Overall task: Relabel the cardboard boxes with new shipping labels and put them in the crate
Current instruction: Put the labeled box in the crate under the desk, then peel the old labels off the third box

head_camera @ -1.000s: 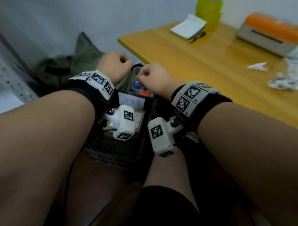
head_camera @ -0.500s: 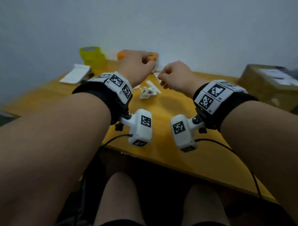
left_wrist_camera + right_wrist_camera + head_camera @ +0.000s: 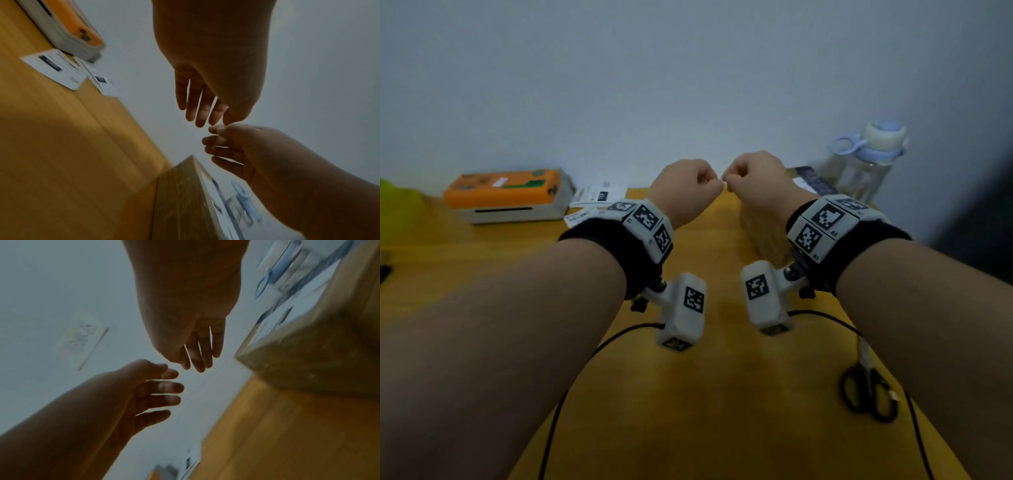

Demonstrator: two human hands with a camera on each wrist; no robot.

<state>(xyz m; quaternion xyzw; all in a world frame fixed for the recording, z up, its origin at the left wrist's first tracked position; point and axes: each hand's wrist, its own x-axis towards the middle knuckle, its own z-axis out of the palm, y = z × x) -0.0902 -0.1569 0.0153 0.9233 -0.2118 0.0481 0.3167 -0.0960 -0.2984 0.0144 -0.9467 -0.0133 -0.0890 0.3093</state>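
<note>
Both hands hang in the air above the yellow table (image 3: 688, 394), fingertips nearly meeting. My left hand (image 3: 688, 192) has loosely curled fingers (image 3: 200, 113) and holds nothing that I can see. My right hand (image 3: 753, 181) is the same, its fingers (image 3: 198, 360) relaxed and empty. A cardboard box (image 3: 763, 233) with an old label on top lies on the table just under and behind the right wrist; it also shows in the wrist views as the box (image 3: 185, 194) and the box (image 3: 318, 353). Loose shipping labels (image 3: 599, 197) lie by the wall. The crate is out of view.
An orange and grey label printer (image 3: 510, 195) stands at the back left. A clear water bottle (image 3: 866, 164) with a pale blue lid stands at the back right. Black scissors (image 3: 866, 390) lie near the right forearm. Thin black cables run over the table's near edge.
The view swung up from the black crate on the floor to the table and wall. Both hands rose together over the table, staying close and empty.
</note>
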